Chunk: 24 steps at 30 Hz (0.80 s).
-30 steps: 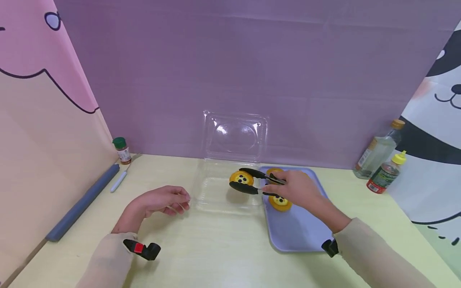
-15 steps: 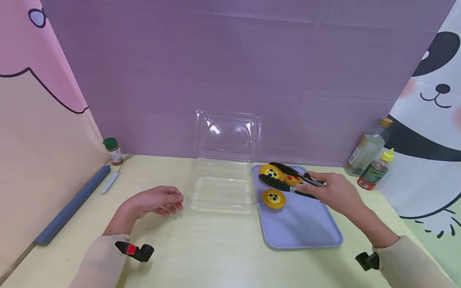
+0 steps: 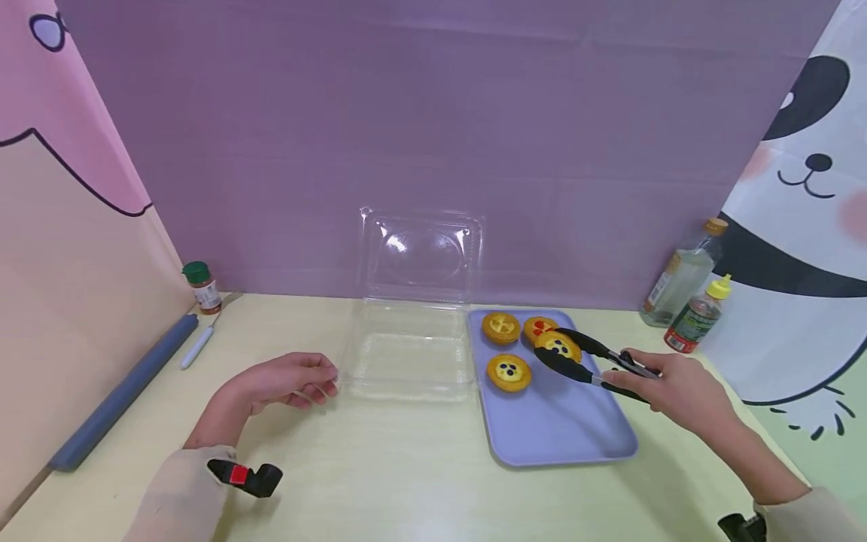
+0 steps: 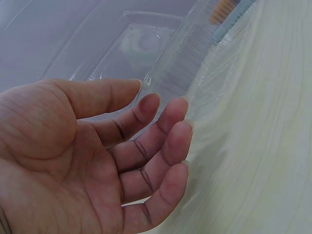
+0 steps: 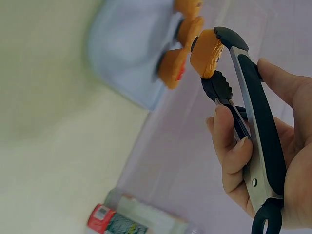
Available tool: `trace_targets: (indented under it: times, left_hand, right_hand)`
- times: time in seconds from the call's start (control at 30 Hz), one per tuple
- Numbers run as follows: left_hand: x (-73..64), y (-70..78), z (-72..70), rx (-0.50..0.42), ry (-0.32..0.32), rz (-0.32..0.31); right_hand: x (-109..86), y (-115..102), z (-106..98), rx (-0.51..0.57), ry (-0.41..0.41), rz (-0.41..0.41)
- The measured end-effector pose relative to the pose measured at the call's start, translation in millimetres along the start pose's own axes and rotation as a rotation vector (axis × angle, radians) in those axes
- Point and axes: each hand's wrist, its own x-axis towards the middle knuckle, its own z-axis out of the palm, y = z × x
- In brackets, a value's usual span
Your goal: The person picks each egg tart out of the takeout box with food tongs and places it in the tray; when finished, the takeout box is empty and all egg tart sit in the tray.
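My right hand (image 3: 691, 391) grips black-tipped tongs (image 3: 596, 369), which pinch an egg tart with dark berries (image 3: 558, 345) above the lilac tray (image 3: 562, 444). In the right wrist view, that tart (image 5: 206, 52) hangs between the tong tips, clear of the tarts below. On the tray lie a berry tart (image 3: 509, 373), a plain-topped tart (image 3: 501, 328) and a red-topped tart (image 3: 539, 328), partly hidden by the held one. My left hand (image 3: 287, 382) holds nothing. Its fingers (image 4: 168, 141) curl loosely by the left side of an open clear plastic box (image 3: 413, 354); I cannot tell whether they touch it.
The box's lid (image 3: 421, 256) stands raised against the purple backdrop. A glass bottle (image 3: 680, 278) and a yellow-capped bottle (image 3: 696, 320) stand at the back right. At the left are a green-capped jar (image 3: 203, 287), a white-handled fork (image 3: 198, 348) and a long blue roll (image 3: 129, 391).
The tongs with the tart have moved right, from over the clear box to over the tray. The left hand stays beside the box. The head view has shifted slightly to the right.
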Motion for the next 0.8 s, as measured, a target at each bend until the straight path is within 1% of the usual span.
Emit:
trace_targets:
  times: [0.13, 0.3, 0.53, 0.8]
  left_hand:
    - [-0.2, -1.4, 0.0, 0.002, 0.003, -0.001]
    - [1.0, -1.7, -0.7, -0.011, -0.003, 0.009]
    - [1.2, -1.6, -1.6, -0.027, -0.015, 0.024]
    - [-0.1, -0.8, -1.2, -0.032, -0.018, 0.024]
  right_hand:
    - [-2.0, 9.1, 7.8, 0.001, -0.022, 0.036]
    - [-2.6, 14.2, 15.5, -0.011, -0.032, 0.058]
    - [-2.8, 15.8, 21.7, 0.0, -0.03, 0.04]
    - [-3.7, 15.9, 25.3, 0.012, -0.047, 0.055]
